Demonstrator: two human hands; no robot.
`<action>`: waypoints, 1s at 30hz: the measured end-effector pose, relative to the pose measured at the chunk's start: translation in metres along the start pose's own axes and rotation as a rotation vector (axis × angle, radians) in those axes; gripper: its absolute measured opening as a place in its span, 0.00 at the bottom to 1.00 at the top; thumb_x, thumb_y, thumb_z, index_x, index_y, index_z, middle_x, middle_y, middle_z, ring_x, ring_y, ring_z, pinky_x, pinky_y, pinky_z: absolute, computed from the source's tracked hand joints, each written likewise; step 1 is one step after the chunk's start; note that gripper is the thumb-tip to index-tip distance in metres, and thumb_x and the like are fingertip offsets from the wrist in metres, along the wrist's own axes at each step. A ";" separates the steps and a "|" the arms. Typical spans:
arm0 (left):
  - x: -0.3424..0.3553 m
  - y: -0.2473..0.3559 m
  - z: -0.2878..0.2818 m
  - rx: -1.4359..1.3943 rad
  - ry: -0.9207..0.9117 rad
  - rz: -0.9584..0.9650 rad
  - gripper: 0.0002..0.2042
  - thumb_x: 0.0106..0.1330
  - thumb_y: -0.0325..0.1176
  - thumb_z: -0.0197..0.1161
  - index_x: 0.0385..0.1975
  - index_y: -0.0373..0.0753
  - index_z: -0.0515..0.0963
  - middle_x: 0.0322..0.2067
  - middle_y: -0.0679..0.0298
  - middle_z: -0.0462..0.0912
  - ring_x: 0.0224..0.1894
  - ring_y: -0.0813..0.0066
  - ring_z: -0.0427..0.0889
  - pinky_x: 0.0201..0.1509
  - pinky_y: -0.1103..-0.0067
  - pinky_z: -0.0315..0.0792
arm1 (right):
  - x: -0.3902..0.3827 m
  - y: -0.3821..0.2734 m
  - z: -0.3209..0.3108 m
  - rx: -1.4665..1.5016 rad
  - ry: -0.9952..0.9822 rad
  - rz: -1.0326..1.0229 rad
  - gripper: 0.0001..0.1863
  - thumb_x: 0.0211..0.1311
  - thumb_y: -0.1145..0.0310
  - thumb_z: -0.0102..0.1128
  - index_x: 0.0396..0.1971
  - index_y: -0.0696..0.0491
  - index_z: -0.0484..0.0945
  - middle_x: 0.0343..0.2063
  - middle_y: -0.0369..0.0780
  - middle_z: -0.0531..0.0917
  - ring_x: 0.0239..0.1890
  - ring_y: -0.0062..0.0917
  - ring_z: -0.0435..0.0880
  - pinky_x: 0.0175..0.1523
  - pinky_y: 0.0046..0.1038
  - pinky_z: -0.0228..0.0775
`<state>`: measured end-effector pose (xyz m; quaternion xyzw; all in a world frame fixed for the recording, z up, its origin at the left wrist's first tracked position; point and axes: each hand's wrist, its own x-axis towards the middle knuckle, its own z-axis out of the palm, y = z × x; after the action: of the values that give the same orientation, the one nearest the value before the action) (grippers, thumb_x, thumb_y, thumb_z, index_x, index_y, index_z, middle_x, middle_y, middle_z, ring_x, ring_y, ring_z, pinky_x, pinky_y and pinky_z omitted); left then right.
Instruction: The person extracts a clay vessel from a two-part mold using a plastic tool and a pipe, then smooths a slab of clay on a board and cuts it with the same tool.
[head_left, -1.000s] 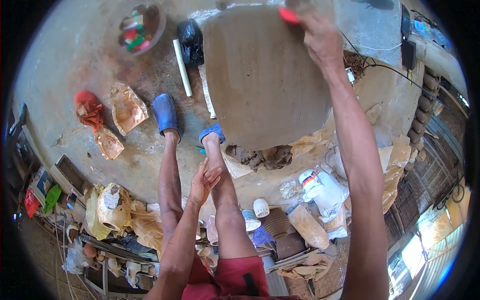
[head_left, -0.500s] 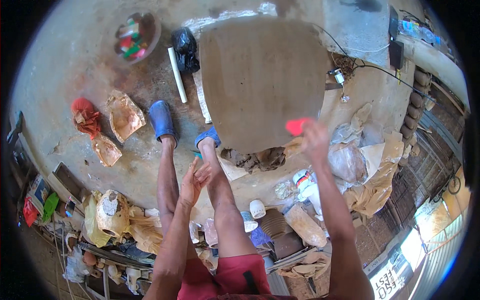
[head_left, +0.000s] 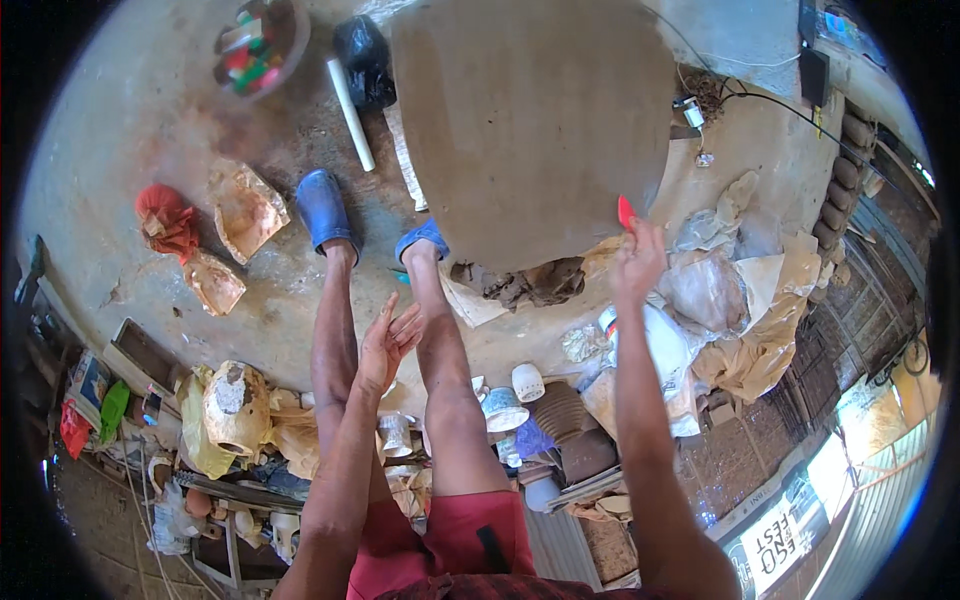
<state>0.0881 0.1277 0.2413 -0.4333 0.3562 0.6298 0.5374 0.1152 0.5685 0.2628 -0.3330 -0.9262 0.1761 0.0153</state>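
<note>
My right hand (head_left: 638, 262) pinches a thin red scraper (head_left: 626, 213) at the near right edge of a large smooth slab of clay (head_left: 530, 130). Its blade sits over the slab's rim; whether it touches the clay I cannot tell. My left hand (head_left: 388, 342) hangs in front of my shins, fingers stretched and a little apart, with nothing in it. Under the slab's near edge lies a heap of dark, torn clay (head_left: 520, 282).
A white pipe (head_left: 350, 115) and a black plastic bag (head_left: 364, 62) lie left of the slab. Further left are broken mould pieces (head_left: 248, 212) and a red cloth bundle (head_left: 165, 218). Plastic-wrapped clay (head_left: 705, 292) sits at right. Pots (head_left: 503, 408) crowd near my knees.
My right hand has turned the red scraper from broad face to nearly edge-on and shifted it right along the slab. The slab sits higher in view. My left hand stays much the same.
</note>
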 end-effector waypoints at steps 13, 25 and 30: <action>-0.024 0.057 -0.006 -0.029 0.035 -0.002 0.38 0.79 0.56 0.55 0.82 0.48 0.50 0.72 0.52 0.72 0.68 0.62 0.78 0.71 0.67 0.71 | -0.122 -0.265 0.099 0.224 -0.078 0.266 0.09 0.56 0.78 0.66 0.37 0.56 0.86 0.36 0.45 0.84 0.40 0.43 0.85 0.45 0.43 0.79; -0.023 0.141 -0.082 0.064 0.146 0.313 0.33 0.81 0.52 0.53 0.79 0.41 0.56 0.69 0.49 0.74 0.67 0.60 0.78 0.70 0.64 0.72 | -0.076 -0.259 0.061 0.378 -0.088 0.114 0.10 0.66 0.68 0.69 0.41 0.58 0.87 0.42 0.46 0.88 0.45 0.42 0.88 0.51 0.39 0.80; -0.044 0.173 -0.078 0.244 0.236 0.316 0.32 0.81 0.49 0.56 0.79 0.44 0.58 0.68 0.52 0.75 0.66 0.59 0.79 0.73 0.65 0.69 | 0.032 -0.097 -0.010 0.152 0.317 0.360 0.10 0.74 0.68 0.63 0.42 0.61 0.84 0.35 0.45 0.86 0.36 0.33 0.84 0.44 0.35 0.77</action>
<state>-0.0679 0.0111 0.2503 -0.3745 0.5534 0.6033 0.4352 0.0323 0.5223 0.3022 -0.5139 -0.8222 0.1906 0.1538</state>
